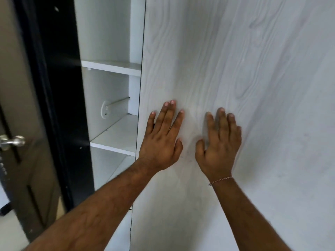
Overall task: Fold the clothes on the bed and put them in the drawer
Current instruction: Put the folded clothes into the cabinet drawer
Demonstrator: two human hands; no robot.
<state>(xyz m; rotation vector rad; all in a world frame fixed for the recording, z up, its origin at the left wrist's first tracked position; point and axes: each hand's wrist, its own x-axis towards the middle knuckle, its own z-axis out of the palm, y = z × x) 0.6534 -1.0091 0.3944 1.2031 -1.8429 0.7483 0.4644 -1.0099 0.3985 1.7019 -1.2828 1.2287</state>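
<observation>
Both hands lie flat, fingers straight, on the pale grey wood-grain wardrobe door (226, 60): left hand (162, 140) near its left edge, right hand (220, 144) just beside it.

Landmark: wardrobe door panel (235, 69). Left hand (161, 140) and right hand (219, 144) lie flat on the panel, side by side, apart. Left of the panel: open compartment, upper shelf (112, 67) above lower shelf (116, 136). Farther left: room door with knob (16, 141).
</observation>
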